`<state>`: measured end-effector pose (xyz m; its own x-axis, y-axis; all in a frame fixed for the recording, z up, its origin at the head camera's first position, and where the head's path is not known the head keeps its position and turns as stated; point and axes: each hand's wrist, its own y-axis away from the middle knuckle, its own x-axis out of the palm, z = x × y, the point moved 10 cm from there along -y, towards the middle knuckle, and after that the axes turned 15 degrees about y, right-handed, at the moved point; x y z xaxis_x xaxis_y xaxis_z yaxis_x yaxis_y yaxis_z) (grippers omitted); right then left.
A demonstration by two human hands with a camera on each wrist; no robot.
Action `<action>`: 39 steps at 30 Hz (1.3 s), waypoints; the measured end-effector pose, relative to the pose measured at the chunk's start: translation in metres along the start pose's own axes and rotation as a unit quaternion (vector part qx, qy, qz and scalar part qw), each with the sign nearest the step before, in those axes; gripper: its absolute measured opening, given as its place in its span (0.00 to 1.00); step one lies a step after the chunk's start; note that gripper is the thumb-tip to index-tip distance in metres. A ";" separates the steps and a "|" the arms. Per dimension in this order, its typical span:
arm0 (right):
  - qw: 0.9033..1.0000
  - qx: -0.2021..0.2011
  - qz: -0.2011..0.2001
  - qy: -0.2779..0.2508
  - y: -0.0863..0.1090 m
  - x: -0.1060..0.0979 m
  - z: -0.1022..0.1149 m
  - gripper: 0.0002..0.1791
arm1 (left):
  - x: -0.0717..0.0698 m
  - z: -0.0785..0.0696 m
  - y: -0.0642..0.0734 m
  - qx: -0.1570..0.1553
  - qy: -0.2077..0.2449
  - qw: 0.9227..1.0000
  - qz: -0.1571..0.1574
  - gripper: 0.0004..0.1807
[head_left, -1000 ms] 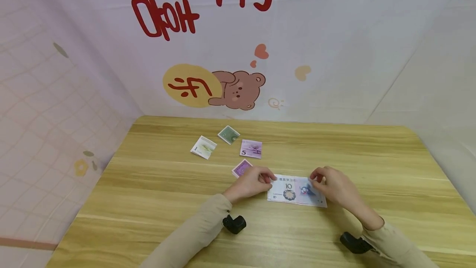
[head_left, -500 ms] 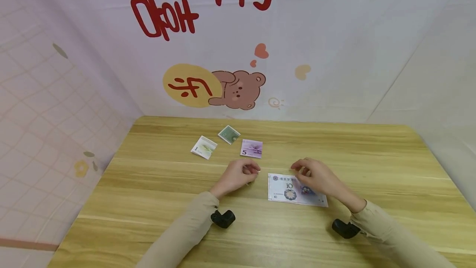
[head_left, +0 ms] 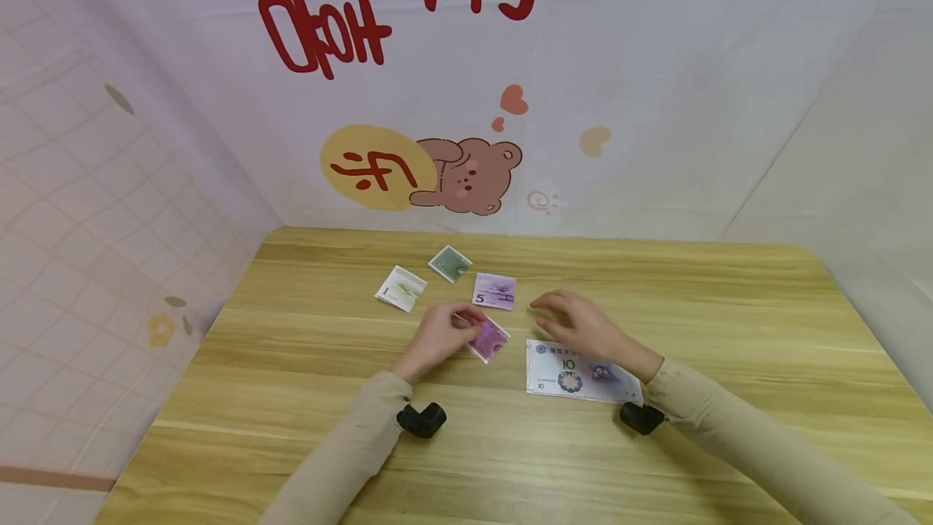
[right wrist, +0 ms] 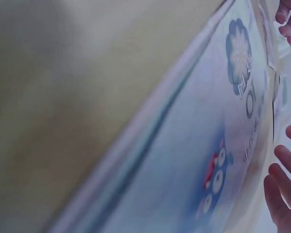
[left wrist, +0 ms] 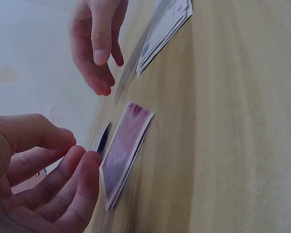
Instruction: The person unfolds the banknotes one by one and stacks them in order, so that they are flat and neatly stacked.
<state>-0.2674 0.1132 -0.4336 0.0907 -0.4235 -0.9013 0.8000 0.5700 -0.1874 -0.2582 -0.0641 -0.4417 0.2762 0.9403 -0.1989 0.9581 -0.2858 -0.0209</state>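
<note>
Beside a magenta folded play banknote hovers my left hand, its fingers loosely bent. In the left wrist view, its fingertips are close to one end of that magenta note; whether they touch it I cannot tell, and nothing shows pinched. My right hand is raised over the top edge of a stack of 10-marked play banknotes, fingers spread and relaxed, holding nothing. Its fingertips point toward a purple 5-marked note. Part of the magenta note is hidden under the left hand.
A white-green 1-marked note and a dark green note lie farther back on the wooden table. A printed cloth stands behind the table's far edge. Each wrist wears a black camera.
Both hands have left the 10-marked stack and moved left. The left hand has passed over the magenta note, whose right part now shows. The right hand has released the stack.
</note>
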 end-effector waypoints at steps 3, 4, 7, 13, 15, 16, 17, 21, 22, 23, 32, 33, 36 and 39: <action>1.000 -0.005 -0.007 0.010 -0.011 0.004 0.002 0.16 | -0.006 0.001 -0.002 0.001 0.000 1.000 -0.021 0.10; 1.000 -0.008 -0.009 0.016 -0.015 0.005 0.003 0.16 | -0.008 0.002 -0.003 -0.002 0.001 1.000 -0.028 0.10; 0.999 -0.016 -0.015 0.026 -0.025 0.009 0.005 0.16 | -0.013 0.002 -0.005 -0.002 0.002 0.999 -0.043 0.09; 1.000 0.024 -0.005 0.013 -0.042 0.019 -0.001 0.16 | -0.021 0.005 -0.013 -0.022 0.018 0.997 -0.068 0.09; 0.999 0.052 0.000 -0.009 -0.045 0.022 -0.006 0.16 | -0.023 0.007 -0.016 -0.033 0.031 0.996 -0.076 0.10; 0.998 0.065 0.000 -0.023 -0.047 0.022 -0.008 0.15 | -0.024 0.008 -0.017 -0.042 0.037 0.995 -0.079 0.10; 0.997 0.075 -0.003 -0.033 -0.048 0.023 -0.010 0.15 | -0.025 0.010 -0.019 -0.047 0.042 0.995 -0.081 0.11; 0.994 0.096 -0.019 -0.050 -0.053 0.023 -0.014 0.14 | -0.026 0.012 -0.026 -0.055 0.042 0.994 -0.082 0.14; 0.993 0.100 -0.022 -0.050 -0.054 0.023 -0.015 0.14 | -0.026 0.012 -0.027 -0.058 0.041 0.994 -0.082 0.15; 0.993 0.104 -0.023 -0.048 -0.054 0.024 -0.016 0.14 | -0.026 0.012 -0.029 -0.059 0.039 0.994 -0.082 0.16; 0.990 0.124 -0.040 -0.057 -0.057 0.027 -0.021 0.14 | -0.024 0.016 -0.037 -0.072 0.090 0.989 -0.093 0.18; 0.990 0.125 -0.042 -0.058 -0.057 0.026 -0.021 0.14 | -0.024 0.018 -0.038 -0.072 0.102 0.987 -0.097 0.18; 0.989 0.131 -0.042 -0.063 -0.057 0.027 -0.021 0.14 | -0.024 0.021 -0.040 -0.074 0.145 0.981 -0.108 0.18; 0.988 0.137 -0.041 -0.064 -0.057 0.027 -0.022 0.14 | -0.025 0.024 -0.042 -0.074 0.175 0.975 -0.119 0.19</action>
<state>-0.3235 0.0844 -0.4557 0.0793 -0.5553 -0.8279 0.9365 0.3261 -0.1290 -0.3066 -0.0796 -0.4590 0.0282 0.9897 0.1403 0.9916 -0.0454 0.1214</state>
